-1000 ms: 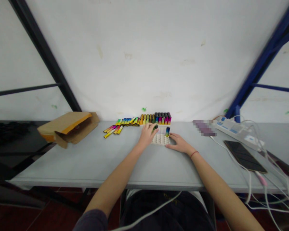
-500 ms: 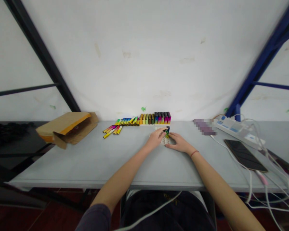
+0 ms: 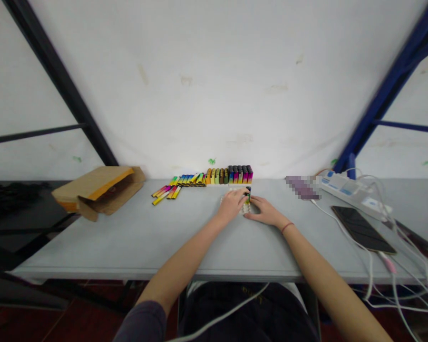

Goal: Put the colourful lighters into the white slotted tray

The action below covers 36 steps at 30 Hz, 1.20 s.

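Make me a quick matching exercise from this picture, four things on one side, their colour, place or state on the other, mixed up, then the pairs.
Things:
1. left hand
2. cardboard box
3. right hand
4. power strip

Matches:
A. white, right of both hands
B. has a reddish band at its wrist
C. partly covers the pale tray
D. brown, open at one end

Pairs: 1-C, 2-D, 3-B, 4-A

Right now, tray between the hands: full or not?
Not full: the tray shows bare cells near the right hand; the left hand hides part.
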Each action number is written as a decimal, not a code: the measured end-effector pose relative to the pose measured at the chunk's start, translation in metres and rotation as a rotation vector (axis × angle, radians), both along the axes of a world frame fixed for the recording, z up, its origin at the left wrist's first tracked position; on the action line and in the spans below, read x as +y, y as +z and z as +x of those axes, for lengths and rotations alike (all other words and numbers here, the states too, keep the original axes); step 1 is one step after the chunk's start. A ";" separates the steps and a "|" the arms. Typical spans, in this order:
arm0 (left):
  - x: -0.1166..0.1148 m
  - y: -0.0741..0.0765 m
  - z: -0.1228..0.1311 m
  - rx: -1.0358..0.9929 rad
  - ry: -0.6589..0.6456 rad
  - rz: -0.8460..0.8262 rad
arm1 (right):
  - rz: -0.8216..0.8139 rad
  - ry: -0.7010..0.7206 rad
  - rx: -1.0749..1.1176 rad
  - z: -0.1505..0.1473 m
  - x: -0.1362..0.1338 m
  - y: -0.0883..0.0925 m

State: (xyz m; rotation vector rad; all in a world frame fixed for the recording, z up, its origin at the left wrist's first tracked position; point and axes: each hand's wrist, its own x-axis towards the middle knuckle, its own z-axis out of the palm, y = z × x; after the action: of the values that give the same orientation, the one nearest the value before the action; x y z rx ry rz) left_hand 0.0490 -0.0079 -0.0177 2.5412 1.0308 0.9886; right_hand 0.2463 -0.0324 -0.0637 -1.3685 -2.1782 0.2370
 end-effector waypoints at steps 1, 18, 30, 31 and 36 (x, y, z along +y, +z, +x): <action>-0.001 0.000 0.000 0.006 0.001 0.033 | 0.007 0.006 0.007 0.000 0.000 0.000; 0.049 0.038 -0.164 0.033 1.041 -0.097 | -0.029 -0.021 -0.011 0.001 -0.003 0.003; 0.068 0.005 -0.195 0.352 0.947 -0.448 | -0.045 -0.038 -0.006 0.002 -0.003 0.003; 0.067 0.006 -0.190 0.360 0.947 -0.466 | -0.045 -0.037 -0.008 0.001 -0.003 0.003; 0.057 0.007 -0.157 0.404 0.914 -0.544 | -0.055 -0.039 -0.029 0.000 -0.004 0.005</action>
State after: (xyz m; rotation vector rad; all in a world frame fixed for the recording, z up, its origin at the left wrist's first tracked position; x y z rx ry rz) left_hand -0.1082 0.0488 -0.0104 1.8061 2.2969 0.2254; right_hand 0.2466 -0.0369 -0.0590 -1.4519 -2.1810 0.2662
